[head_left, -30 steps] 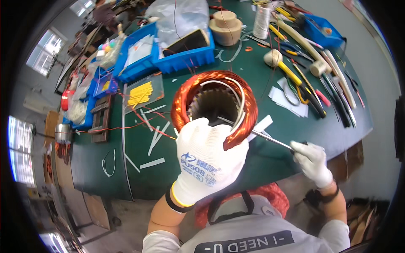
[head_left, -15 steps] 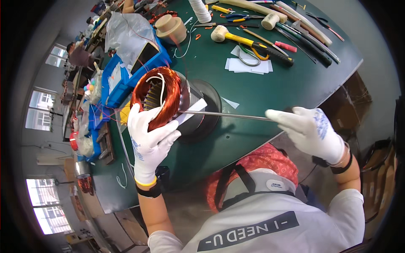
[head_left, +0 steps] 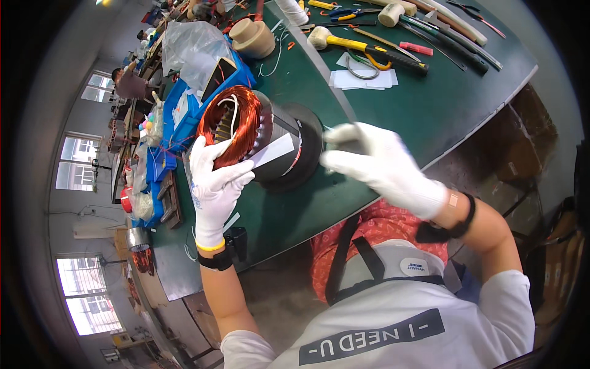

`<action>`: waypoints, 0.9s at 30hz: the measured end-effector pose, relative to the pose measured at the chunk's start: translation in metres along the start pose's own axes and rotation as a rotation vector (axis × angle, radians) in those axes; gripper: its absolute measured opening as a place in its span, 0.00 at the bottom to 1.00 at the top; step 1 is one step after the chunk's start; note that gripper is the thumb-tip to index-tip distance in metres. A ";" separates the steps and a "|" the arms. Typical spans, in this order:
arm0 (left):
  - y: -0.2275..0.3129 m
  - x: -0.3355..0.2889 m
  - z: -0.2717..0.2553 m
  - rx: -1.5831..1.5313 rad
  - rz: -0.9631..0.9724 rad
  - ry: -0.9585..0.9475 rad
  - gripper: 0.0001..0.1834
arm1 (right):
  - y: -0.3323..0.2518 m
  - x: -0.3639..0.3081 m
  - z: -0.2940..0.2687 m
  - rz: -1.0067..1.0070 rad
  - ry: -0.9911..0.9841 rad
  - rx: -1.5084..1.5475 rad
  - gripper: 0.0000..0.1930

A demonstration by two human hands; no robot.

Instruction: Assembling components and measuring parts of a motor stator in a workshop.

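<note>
A motor stator core (head_left: pixel 279 128) lies on the green table, against a dark round disc (head_left: pixel 310 138). Its copper winding (head_left: pixel 249 120) bulges from the end toward my left, with a white cord looped over it. My left hand (head_left: pixel 215 181), in a white knit glove, grips the lower edge of this winding, fingertips beside a white paper strip (head_left: pixel 273 151) along the core. To the right of the disc, my gloved right hand (head_left: pixel 384 163) is closed, blurred by motion. From it a metal rod (head_left: pixel 326 77), smeared to a grey streak, slants toward the far side.
A yellow-handled mallet (head_left: pixel 362 48), paper slips (head_left: pixel 378 80), pliers (head_left: pixel 356 13) and long bars lie at the far right. Blue bins (head_left: pixel 184 123), a plastic bag (head_left: pixel 196 52) and a tan stepped cylinder (head_left: pixel 252 38) line the left. Other people work beyond.
My right hand has moved left to beside the disc. The rod, which lay across to the winding, has swung away toward the far side. My left hand stays on the winding.
</note>
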State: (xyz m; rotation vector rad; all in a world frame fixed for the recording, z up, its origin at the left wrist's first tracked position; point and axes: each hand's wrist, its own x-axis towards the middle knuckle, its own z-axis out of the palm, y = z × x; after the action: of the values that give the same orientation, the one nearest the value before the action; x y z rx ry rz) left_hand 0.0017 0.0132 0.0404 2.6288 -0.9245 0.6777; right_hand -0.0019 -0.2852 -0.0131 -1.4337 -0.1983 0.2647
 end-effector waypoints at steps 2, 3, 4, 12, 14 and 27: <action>0.001 0.001 0.002 0.017 -0.019 0.002 0.12 | 0.000 0.027 0.027 -0.081 0.012 -0.083 0.28; 0.001 0.001 0.002 0.017 -0.016 0.001 0.12 | 0.008 0.037 0.042 -0.143 0.026 0.071 0.22; 0.001 -0.001 0.002 0.015 -0.028 -0.003 0.12 | 0.009 0.044 0.052 -0.126 0.004 0.114 0.19; -0.027 -0.009 -0.012 -0.357 -0.208 -0.021 0.18 | -0.001 0.060 0.035 -0.105 -0.120 0.203 0.09; -0.024 -0.001 -0.016 -0.336 -0.213 -0.098 0.19 | -0.005 0.068 0.023 -0.035 -0.134 0.140 0.09; 0.028 0.022 0.016 0.215 -0.101 0.010 0.13 | -0.005 0.083 0.014 -0.145 -0.039 0.001 0.13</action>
State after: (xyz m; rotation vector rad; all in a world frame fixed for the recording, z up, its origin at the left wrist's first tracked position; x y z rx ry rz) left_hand 0.0038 -0.0254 0.0409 2.8334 -0.7466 0.8044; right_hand 0.0737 -0.2474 -0.0079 -1.4070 -0.3327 0.1743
